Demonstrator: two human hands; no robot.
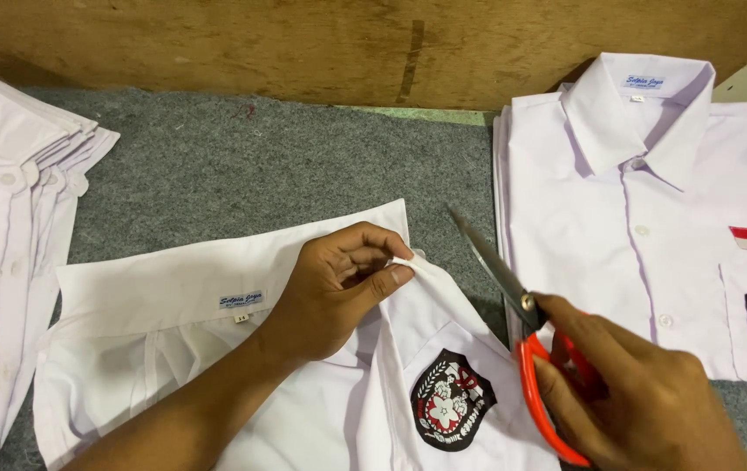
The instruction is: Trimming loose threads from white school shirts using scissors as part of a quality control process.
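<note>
A white shirt lies in front of me on grey felt, collar towards the wall, with a black, red and white badge on its pocket. My left hand pinches a fold of the shirt's cloth near the collar, thumb against fingers. My right hand grips orange-handled scissors. Their grey blades look closed and point up and left, with the tip close to the pinched cloth but apart from it.
A folded white shirt with a red and white patch and a badge lies on a pile at the right. Several more white shirts are stacked at the left. A wooden board runs along the back of the grey felt surface.
</note>
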